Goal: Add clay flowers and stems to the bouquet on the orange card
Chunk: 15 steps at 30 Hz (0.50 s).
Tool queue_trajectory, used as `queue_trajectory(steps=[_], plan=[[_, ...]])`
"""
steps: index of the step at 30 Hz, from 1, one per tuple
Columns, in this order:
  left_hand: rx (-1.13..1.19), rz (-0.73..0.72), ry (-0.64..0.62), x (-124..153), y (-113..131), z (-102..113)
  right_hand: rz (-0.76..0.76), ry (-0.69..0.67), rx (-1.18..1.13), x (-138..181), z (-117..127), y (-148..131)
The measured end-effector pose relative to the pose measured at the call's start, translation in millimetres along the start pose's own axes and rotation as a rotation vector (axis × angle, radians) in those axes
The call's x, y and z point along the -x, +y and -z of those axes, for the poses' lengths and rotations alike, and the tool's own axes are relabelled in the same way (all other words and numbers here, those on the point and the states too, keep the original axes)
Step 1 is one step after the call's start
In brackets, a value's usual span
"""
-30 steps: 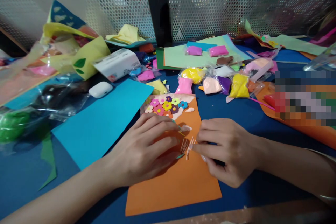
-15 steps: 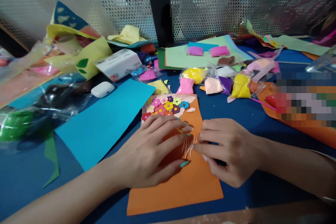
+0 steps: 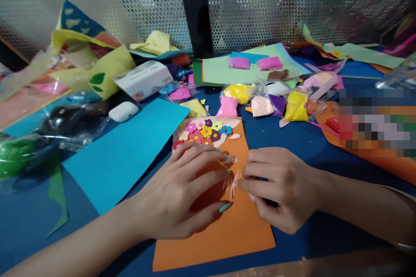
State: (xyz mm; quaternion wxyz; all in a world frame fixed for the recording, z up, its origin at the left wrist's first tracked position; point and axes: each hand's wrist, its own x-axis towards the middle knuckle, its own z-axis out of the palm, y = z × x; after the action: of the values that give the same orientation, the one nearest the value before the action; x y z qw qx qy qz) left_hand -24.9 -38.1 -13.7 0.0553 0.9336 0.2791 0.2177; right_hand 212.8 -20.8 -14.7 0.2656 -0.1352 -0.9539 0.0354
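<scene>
So the orange sheet (image 3: pixel 214 244) is lying flat on the dark blue table (image 3: pixel 268 132) right in front of the person, and its far end is honestly pretty busy: a bunch of little flowers (image 3: pixel 206 131) packed close together, yellow, pink, purple, red, blue and pale green, on a pale pink patch (image 3: pixel 222 140). One pale blob (image 3: pixel 234 136) sits just beside the flowers, another pale smear (image 3: pixel 231 159) a bit nearer, then some thin pale strips (image 3: pixel 233 185) lie roughly side by side around the middle, while the near part is plain orange. The left hand (image 3: pixel 185 190) is spread over the left side of the sheet, fingers bent, thumb well apart from them and clamped on nothing that I can see. The right hand (image 3: pixel 279 186) is curled at the right edge with its fingertips by the strips, can't tell if it's pinching one. The two hands are apart, strips between them. Compared with a second ago, the left thumb is lower and farther from the index finger, so its green nail shows way better, while the right hand looks pretty much the same and the flowers haven't budged
</scene>
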Motion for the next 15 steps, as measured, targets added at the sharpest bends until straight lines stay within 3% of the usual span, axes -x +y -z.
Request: queue_trajectory(steps=[15], plan=[[-0.068,-0.040,0.049,-2.0,0.3,6.2,0.007,-0.026,0.026,0.3,0.2,0.0]])
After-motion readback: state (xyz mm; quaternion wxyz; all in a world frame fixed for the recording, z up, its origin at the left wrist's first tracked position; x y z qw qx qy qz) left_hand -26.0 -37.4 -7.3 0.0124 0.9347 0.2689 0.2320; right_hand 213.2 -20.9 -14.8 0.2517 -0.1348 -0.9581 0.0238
